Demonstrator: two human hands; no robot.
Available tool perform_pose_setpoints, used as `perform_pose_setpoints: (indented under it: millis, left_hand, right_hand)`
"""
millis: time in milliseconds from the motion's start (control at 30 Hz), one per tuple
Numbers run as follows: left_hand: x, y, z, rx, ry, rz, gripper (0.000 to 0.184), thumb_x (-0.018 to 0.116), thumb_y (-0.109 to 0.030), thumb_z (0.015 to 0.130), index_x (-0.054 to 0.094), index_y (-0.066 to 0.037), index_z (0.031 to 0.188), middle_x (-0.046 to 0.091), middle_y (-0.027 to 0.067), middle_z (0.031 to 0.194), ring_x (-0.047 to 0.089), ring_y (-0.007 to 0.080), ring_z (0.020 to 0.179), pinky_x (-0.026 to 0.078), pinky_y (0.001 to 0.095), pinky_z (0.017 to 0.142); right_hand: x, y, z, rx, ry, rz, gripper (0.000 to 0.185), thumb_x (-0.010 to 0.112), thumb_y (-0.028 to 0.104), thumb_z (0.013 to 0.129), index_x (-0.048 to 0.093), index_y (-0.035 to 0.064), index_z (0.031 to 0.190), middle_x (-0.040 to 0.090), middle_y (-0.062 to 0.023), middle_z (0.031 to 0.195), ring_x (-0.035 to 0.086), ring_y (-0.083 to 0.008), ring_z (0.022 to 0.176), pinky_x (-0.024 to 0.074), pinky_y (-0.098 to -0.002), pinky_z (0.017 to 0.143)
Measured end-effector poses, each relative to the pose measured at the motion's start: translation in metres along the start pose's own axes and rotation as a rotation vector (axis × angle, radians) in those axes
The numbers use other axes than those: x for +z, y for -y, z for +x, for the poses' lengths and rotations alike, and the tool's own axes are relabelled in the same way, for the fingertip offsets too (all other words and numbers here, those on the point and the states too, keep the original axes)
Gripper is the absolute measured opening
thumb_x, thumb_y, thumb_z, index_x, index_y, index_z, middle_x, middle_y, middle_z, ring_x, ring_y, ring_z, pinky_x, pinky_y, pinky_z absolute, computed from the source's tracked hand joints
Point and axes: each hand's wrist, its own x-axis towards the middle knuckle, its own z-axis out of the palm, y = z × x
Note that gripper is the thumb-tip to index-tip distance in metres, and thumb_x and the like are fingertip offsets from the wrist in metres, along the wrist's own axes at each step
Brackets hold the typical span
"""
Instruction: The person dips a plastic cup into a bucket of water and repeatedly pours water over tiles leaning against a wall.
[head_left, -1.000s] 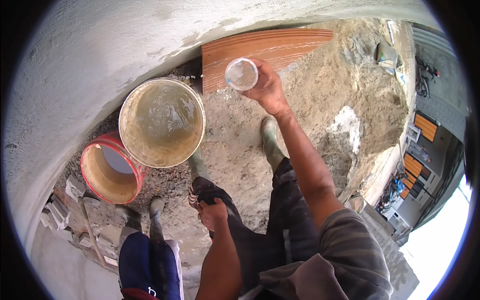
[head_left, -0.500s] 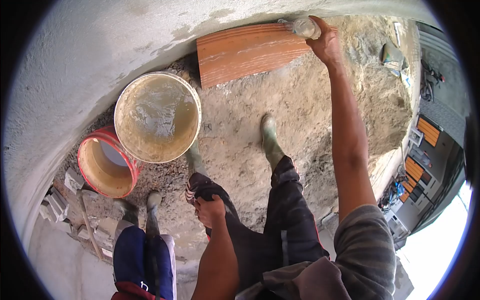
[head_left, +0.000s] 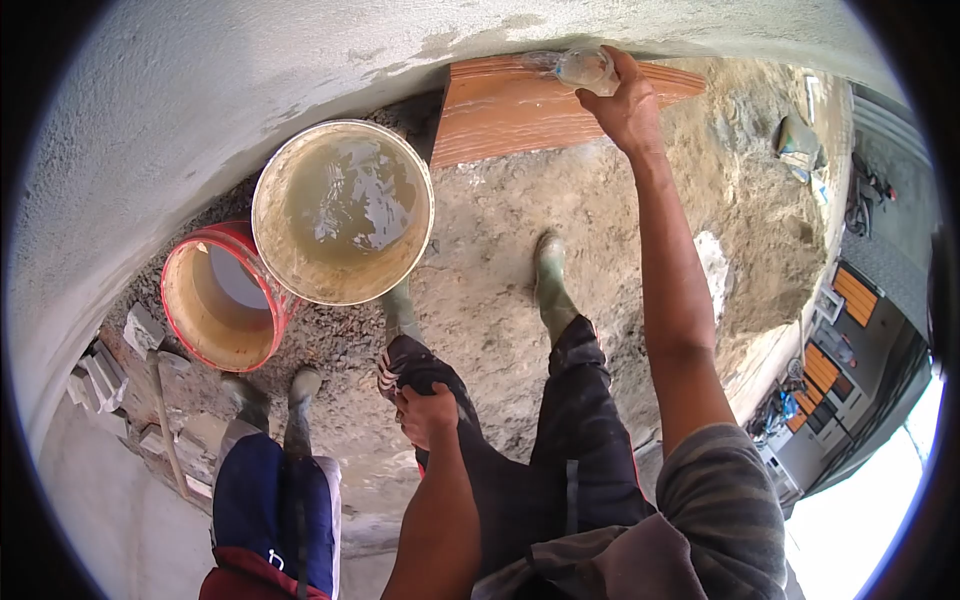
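My right hand (head_left: 627, 108) is wrapped round a clear plastic cup (head_left: 587, 68), held tilted over the orange ridged panel (head_left: 520, 115) by the wall. Something clear, like water or thin plastic, shows at the cup's left side, too indistinct to tell. Down at my bent knee, my left hand (head_left: 428, 415) is curled on the dark trouser leg (head_left: 455, 400). Left of the panel stands a large round bucket (head_left: 345, 210) of cloudy water, with a red-rimmed bucket (head_left: 222, 300) beside it.
A pale rough wall (head_left: 150, 150) curves along the top and left. Another person in blue trousers (head_left: 255, 490) and boots stands at lower left, near a wooden handle (head_left: 168, 425) and broken blocks (head_left: 100, 380). Uneven sandy ground (head_left: 760, 220) lies to the right.
My right hand with the cup has moved up and right from near the bucket to the panel's far edge, tilting the cup. My left hand stays at the knee.
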Motion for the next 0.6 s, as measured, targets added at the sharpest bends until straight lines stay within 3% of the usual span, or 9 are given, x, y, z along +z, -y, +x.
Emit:
perform_pose_setpoints:
  millis: [133,200,267,400,533,600]
  left_hand:
    - [-0.011,0.001,0.001,-0.011,0.070,-0.003,0.069,0.061,-0.047,0.088,0.050,-0.008,0.145,0.049,0.0151,0.150,0.059,0.0371,0.127,0.051,0.0472,0.103]
    - [-0.010,0.003,0.002,-0.014,0.051,-0.019,0.070,0.061,-0.047,0.088,0.050,-0.008,0.145,0.049,0.0150,0.149,0.059,0.0373,0.126,0.051,0.0472,0.103]
    - [-0.010,0.004,0.003,-0.013,0.038,-0.026,0.069,0.061,-0.047,0.088,0.050,-0.008,0.145,0.049,0.0150,0.149,0.059,0.0375,0.125,0.051,0.0474,0.103]
    - [-0.011,0.005,0.003,-0.007,0.032,-0.027,0.069,0.061,-0.046,0.088,0.052,-0.008,0.144,0.050,0.0147,0.148,0.059,0.0377,0.125,0.051,0.0478,0.103]
    - [-0.010,0.005,0.003,-0.001,-0.001,-0.046,0.067,0.062,-0.046,0.088,0.054,-0.008,0.142,0.051,0.0143,0.146,0.059,0.0380,0.125,0.051,0.0478,0.103]
    - [0.001,0.010,0.008,0.014,-0.027,-0.039,0.067,0.062,-0.046,0.088,0.053,-0.007,0.142,0.052,0.0146,0.146,0.059,0.0379,0.125,0.051,0.0477,0.103]
  right_hand:
    - [-0.012,-0.012,0.002,0.069,0.001,-0.017,0.073,0.085,0.017,0.074,0.057,0.0026,0.140,0.066,-0.0234,0.131,0.064,-0.0392,0.123,0.0530,-0.0416,0.102]
    - [-0.013,-0.022,0.003,0.014,-0.039,-0.113,0.072,0.083,0.016,0.076,0.056,0.0047,0.141,0.064,-0.0220,0.135,0.061,-0.0395,0.126,0.0508,-0.0455,0.105]
    - [-0.013,-0.005,0.001,0.046,-0.026,-0.319,0.070,0.079,0.012,0.078,0.054,0.0102,0.144,0.061,-0.0179,0.138,0.057,-0.0381,0.130,0.0454,-0.0550,0.107]
    - [0.003,0.029,-0.008,-0.153,-0.073,-0.578,0.062,0.073,0.009,0.081,0.057,0.0134,0.140,0.063,-0.0139,0.128,0.058,-0.0328,0.123,0.0425,-0.0553,0.103]
    - [0.010,0.070,-0.018,-0.208,-0.046,-0.681,0.049,0.065,0.003,0.085,0.060,0.0123,0.133,0.064,-0.0126,0.123,0.059,-0.0313,0.119,0.0385,-0.0566,0.104]
    - [0.011,0.082,-0.025,-0.181,-0.049,-0.702,0.053,0.069,0.008,0.085,0.057,0.0110,0.137,0.063,-0.0145,0.123,0.058,-0.0322,0.120,0.0396,-0.0565,0.103]
